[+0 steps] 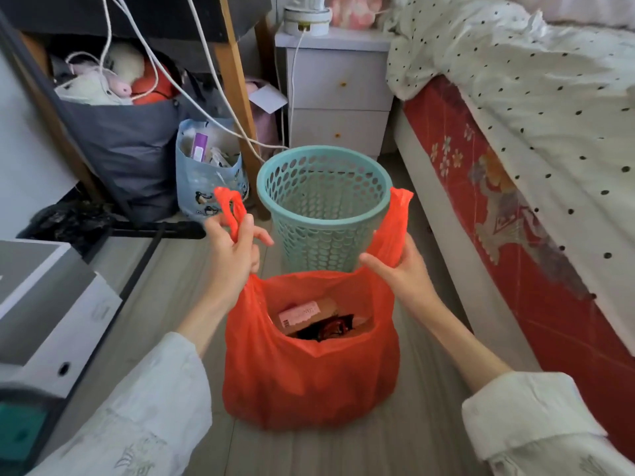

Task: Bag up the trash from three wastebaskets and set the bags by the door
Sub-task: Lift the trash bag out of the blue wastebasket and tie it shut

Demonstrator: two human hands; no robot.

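Gripping one handle each, left hand [233, 250] and right hand [400, 266] hold orange bag [309, 372] upright, seemingly mouth-up

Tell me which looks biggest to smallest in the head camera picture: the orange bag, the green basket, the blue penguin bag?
1. orange bag, though it is nearest the camera, which may flatter it.
2. green basket.
3. blue penguin bag, partly hidden behind a wooden leg and farther off, so basket versus penguin bag is unsure.

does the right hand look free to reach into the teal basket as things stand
Probably not right away. The right hand is pinching a handle of the orange bag. The teal wastebasket stands open-topped just behind the bag, with nothing between, so once the handle is released the way looks free.
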